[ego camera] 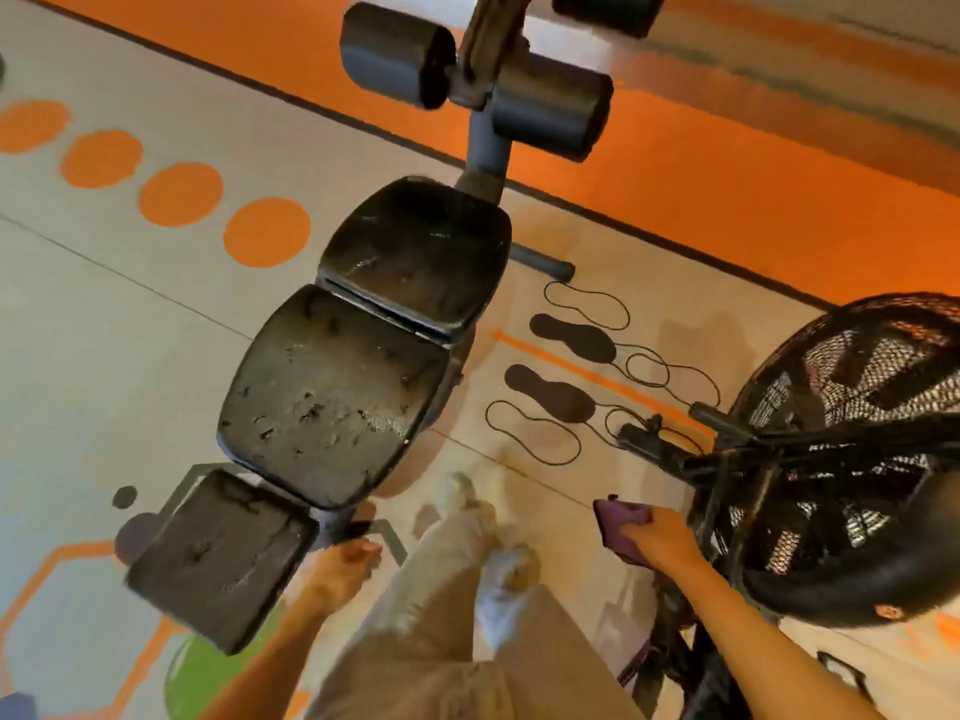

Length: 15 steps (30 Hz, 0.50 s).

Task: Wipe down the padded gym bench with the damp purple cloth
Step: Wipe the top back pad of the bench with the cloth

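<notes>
the right hand (655, 536) has its fingers curled around the purple cloth (618, 522), gripping it bunched, with a fold sticking out past the knuckles toward the left. the left hand (347, 563) hangs with fingers loosely bent and nothing in them, fingertips just beside the near end of the gym bench (337, 392). ahead of the left fingers the bench runs away in three worn black pads: a small one nearest, a larger middle one with cracked, flaking vinyl, then a third, ending in foam rollers (550, 114) on a post. the cloth is well apart from the pads, off to their right. between the hands are legs in pale trousers and light shoes (506, 574). right of the cloth-holding fingers stands a black fan wheel cage (852, 449). footprint markings (571, 337) lie on the floor beyond.
</notes>
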### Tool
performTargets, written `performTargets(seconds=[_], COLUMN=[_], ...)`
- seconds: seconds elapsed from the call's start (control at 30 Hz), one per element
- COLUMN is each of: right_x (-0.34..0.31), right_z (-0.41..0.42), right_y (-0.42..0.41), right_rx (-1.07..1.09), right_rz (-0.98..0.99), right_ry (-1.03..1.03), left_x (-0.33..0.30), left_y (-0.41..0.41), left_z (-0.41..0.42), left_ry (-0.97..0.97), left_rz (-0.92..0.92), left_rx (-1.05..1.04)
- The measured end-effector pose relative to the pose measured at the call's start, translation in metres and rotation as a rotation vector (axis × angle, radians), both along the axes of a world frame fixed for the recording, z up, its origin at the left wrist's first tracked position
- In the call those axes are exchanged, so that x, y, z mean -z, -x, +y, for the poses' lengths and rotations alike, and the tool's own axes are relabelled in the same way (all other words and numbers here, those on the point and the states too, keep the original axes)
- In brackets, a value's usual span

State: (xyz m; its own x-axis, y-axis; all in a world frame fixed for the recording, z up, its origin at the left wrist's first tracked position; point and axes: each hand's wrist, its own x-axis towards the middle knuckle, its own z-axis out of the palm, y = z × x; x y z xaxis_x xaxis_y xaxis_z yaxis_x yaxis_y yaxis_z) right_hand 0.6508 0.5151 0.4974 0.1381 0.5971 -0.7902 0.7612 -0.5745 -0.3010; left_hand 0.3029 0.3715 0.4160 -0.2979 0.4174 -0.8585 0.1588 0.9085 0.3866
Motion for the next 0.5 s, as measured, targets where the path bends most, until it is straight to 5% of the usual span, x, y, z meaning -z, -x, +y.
performTargets(seconds=[0.17, 0.5], right_x=[0.013, 0.027], right_z=[0.086, 0.211], right_y=[0.022, 0.096], right_rx=[-0.002, 0.066], right_rz=[-0.023, -0.07], right_ry=[-0.023, -0.12], left_x=[0.024, 0.004], left_y=[0.021, 0.067], left_z=[0.039, 0.249], left_ry=[0.061, -0.08], left_rz=[-0.013, -0.079], left_rx=[0.03, 0.046])
